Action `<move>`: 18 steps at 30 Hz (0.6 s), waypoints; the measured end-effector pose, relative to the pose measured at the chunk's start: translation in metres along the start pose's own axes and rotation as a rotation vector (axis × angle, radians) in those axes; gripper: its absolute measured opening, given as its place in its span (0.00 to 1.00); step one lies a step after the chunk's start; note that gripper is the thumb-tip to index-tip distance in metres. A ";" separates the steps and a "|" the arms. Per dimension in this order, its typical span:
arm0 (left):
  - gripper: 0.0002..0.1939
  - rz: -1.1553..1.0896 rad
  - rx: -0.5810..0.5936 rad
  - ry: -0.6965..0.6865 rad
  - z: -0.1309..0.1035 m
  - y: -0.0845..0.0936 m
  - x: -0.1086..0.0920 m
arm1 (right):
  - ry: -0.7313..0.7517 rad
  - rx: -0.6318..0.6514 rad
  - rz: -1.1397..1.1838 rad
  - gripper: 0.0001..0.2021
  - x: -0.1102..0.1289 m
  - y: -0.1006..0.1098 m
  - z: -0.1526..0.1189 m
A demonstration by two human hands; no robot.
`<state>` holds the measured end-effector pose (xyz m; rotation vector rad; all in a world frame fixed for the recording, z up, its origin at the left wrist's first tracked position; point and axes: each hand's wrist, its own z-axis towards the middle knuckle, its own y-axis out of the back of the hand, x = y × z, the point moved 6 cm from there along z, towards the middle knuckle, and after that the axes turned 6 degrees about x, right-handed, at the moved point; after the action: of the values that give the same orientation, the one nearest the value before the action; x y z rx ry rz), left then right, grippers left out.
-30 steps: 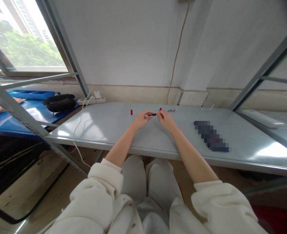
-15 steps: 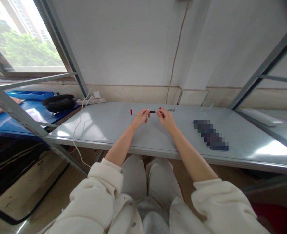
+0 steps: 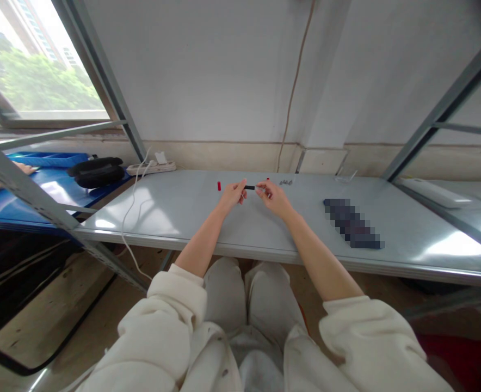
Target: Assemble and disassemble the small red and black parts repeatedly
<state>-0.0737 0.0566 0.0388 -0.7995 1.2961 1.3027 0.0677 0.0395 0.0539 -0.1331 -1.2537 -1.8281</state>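
Note:
A short black tube [image 3: 249,188] lies level between my two hands, just above the grey tabletop. My left hand [image 3: 234,195] is closed round its left end. My right hand [image 3: 271,194] pinches a small silvery piece [image 3: 260,189] at the tube's right end; whether the two are joined I cannot tell. Left of my left hand a small red cylinder [image 3: 219,186] stands on the table. Another red piece [image 3: 267,179] shows just behind my right hand, mostly hidden. Several small grey metal parts [image 3: 285,183] lie to the right of it.
A dark item [image 3: 352,223], blurred out, lies on the table [image 3: 265,234] at the right. A power strip [image 3: 153,167] with a white cable [image 3: 131,212] sits at the back left. Beyond the metal post are a black case [image 3: 97,172], a blue tray [image 3: 48,159] and another person's hand [image 3: 23,168].
My right hand's fingers have shifted off the black tube's right end, and a silvery piece now shows there. The tube sits slightly further left, with my left hand.

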 end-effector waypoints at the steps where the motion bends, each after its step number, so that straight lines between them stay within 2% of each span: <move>1: 0.27 0.012 0.000 0.004 0.000 0.000 0.000 | -0.008 0.017 -0.015 0.15 0.000 -0.001 0.000; 3: 0.26 0.018 0.009 -0.006 -0.001 -0.001 -0.001 | -0.019 0.036 -0.037 0.14 -0.001 -0.002 0.001; 9: 0.21 -0.014 0.096 -0.164 -0.003 -0.006 -0.010 | -0.010 0.026 -0.005 0.13 -0.002 -0.001 0.000; 15: 0.19 -0.001 -0.021 -0.150 -0.003 0.000 -0.009 | -0.032 0.152 -0.051 0.10 -0.002 -0.007 0.000; 18: 0.18 -0.011 -0.116 -0.154 -0.003 0.007 -0.010 | -0.104 0.240 -0.162 0.06 -0.009 -0.002 -0.003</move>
<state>-0.0797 0.0526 0.0496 -0.7689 1.1008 1.4124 0.0721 0.0429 0.0463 0.0067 -1.5864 -1.8078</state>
